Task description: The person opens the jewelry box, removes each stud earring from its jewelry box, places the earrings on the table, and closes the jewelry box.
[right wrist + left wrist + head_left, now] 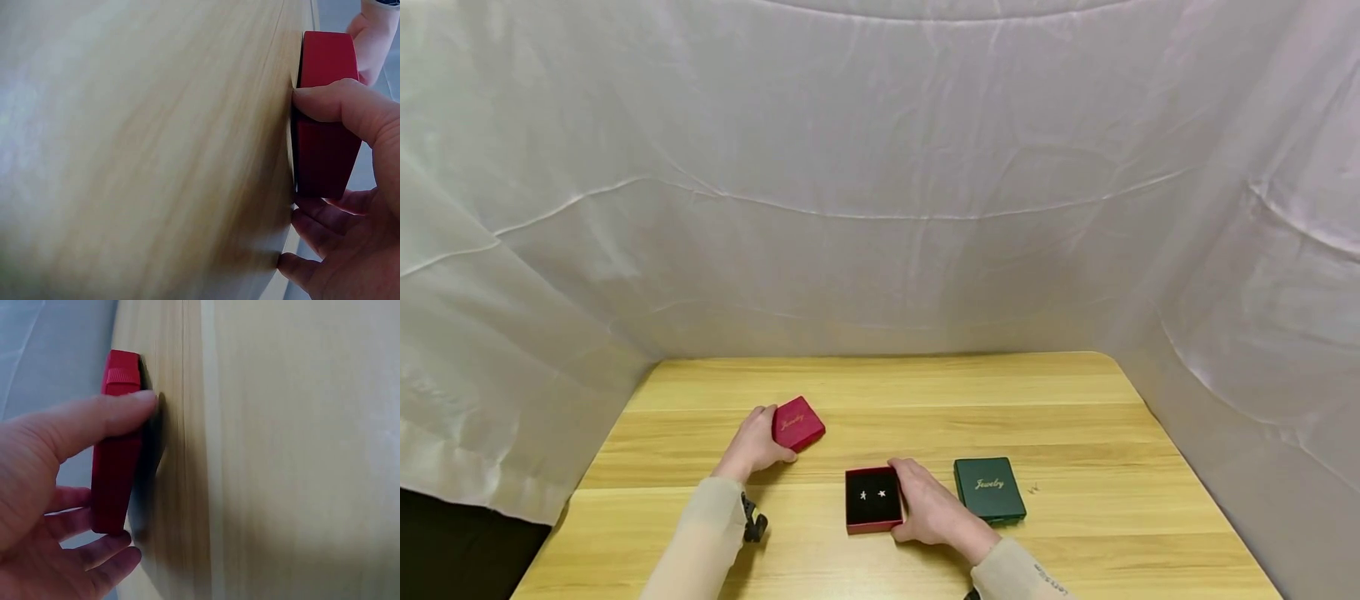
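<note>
My left hand grips a red box lid with gold "Jewelry" lettering, left of the middle of the table. In the left wrist view the thumb lies along one side of the lid and the fingers are at the opposite end; a dark shadow falls beside it. A red jewelry box base sits on the table with its black insert facing up. On that insert are two small star-shaped earrings. My right hand holds the base by its right side, thumb near, fingers far.
A closed dark green jewelry box, also lettered "Jewelry", lies right of my right hand. Just beyond it are tiny metallic pieces on the wooden table. Pale curtains hang around the back and sides.
</note>
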Available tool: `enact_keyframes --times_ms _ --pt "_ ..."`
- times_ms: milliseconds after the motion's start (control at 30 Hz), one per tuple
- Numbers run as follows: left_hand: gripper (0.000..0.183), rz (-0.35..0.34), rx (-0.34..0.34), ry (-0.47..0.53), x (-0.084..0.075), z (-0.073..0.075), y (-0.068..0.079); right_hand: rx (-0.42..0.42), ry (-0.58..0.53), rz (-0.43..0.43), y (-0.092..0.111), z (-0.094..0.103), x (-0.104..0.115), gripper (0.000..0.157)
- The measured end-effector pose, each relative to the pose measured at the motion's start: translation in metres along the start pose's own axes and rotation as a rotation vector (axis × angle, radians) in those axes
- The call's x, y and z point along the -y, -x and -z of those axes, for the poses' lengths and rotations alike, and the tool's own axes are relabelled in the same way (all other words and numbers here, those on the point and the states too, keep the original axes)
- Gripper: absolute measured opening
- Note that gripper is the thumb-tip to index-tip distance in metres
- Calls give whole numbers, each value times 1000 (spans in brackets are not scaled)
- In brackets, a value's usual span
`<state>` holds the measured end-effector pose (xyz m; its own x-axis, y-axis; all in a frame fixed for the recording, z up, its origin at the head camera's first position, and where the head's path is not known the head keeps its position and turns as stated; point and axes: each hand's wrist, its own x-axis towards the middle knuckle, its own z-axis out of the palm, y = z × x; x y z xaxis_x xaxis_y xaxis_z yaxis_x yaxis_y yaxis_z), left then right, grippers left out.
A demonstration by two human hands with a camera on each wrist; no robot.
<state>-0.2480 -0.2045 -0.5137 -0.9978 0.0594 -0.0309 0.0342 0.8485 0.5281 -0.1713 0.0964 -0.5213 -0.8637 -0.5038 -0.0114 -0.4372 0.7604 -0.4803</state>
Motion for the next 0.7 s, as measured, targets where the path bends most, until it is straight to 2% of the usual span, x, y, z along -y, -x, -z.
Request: enact_keyframes --times_ms 133,300,700 --pt "96 -5 15 -4 0 1 -3 0 2 1 0 0 0 97" --pt "94 6 -5 10 0 2 -3 3 -1 -4 0 1 0 97" --pt "95 21 -19 14 -2 2 3 1 -15 -2 2 0 -1 97"
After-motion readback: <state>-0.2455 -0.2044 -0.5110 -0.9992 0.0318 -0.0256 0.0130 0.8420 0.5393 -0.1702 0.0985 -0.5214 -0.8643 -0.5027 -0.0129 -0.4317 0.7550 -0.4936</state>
